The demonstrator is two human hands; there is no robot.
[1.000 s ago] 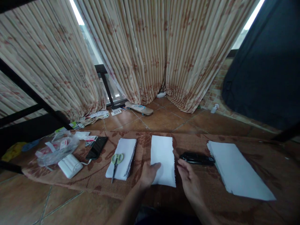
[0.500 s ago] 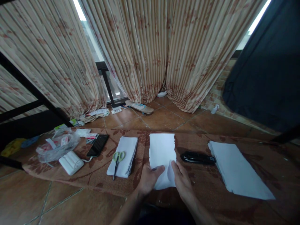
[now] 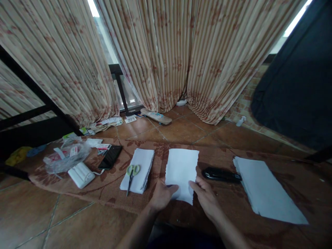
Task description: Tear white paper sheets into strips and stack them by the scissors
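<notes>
- A white paper sheet (image 3: 181, 173) lies flat on the patterned brown cloth (image 3: 109, 193) at lower centre of the frame, its right edge ragged.
- The left hand (image 3: 161, 195) rests on the sheet's near left corner, thumb on top, fingers loosely curled; whether they pinch the edge cannot be told.
- The right hand (image 3: 206, 197) touches the near right corner, fingers half open, fingertips on the paper.
- Handling this sheet well would, I judge, call for both corners gripped evenly and a slow lift, since thin paper with a torn edge creases or rips easily.
- Just left of the sheet sits a small paper stack (image 3: 137, 169) with green-handled scissors (image 3: 131, 173) on top.
- Just right lies a black stapler (image 3: 220, 174), and beyond it a larger paper pile (image 3: 267, 190).
- At far left are a dark phone (image 3: 111, 156), a white ribbed block (image 3: 81, 174) and a plastic bag (image 3: 66, 157).
- Striped curtains (image 3: 168, 52) fill the upper frame.
</notes>
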